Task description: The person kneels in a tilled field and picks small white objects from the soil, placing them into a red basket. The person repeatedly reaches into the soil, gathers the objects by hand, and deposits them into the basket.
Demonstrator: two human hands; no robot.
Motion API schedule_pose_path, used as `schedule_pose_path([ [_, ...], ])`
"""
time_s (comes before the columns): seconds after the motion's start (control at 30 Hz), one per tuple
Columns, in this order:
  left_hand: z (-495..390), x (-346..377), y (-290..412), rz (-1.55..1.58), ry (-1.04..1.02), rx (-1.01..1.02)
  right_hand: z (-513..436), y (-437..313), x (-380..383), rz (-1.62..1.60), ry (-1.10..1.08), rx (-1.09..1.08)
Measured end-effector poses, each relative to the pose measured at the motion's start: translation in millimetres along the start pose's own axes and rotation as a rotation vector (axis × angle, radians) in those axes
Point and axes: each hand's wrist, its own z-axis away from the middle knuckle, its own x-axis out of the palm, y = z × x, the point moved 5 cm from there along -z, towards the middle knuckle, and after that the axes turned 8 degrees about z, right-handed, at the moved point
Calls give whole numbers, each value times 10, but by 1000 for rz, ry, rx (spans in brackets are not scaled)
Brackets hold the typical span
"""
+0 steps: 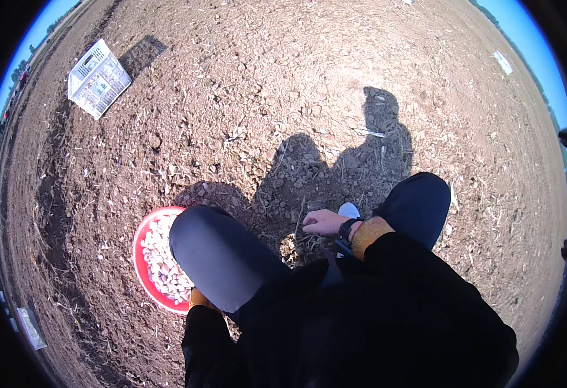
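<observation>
Between my bent knees, my right hand hovers low over dry, cloddy soil. Its fingers are curled and point left; whether anything sits between them is too small to make out. A dark watch circles that wrist. Beside my left knee stands a red plastic basin, holding many pale, purplish pieces that look like garlic cloves. My left sleeve cuff reaches toward the basin's near rim, but the knee hides my left hand. Part of one white shoe shows beyond my right wrist.
A white plastic crate stands on the soil at the upper left. Another pale crate-like object lies at the lower left, and a white object at the far right. Dry stalk bits litter the ground. My shadow falls ahead.
</observation>
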Motion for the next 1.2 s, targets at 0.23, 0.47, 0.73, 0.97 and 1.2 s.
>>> schedule_pose_path([
  [0.23,158,-104,-309,498,-22,-240,89,67,-33,70,35,-51],
  [0.47,245,-38,-414,792,-83,-359,181,-9,-94,82,57,-46],
  [0.73,181,77,-281,1030,-202,-358,202,-51,-76,188,88,-122],
  [0.97,4,155,62,1187,-353,-287,87,25,-110,37,48,-79],
  [1.2,-51,-12,276,1268,-450,-249,211,-40,-338,-69,221,-123],
])
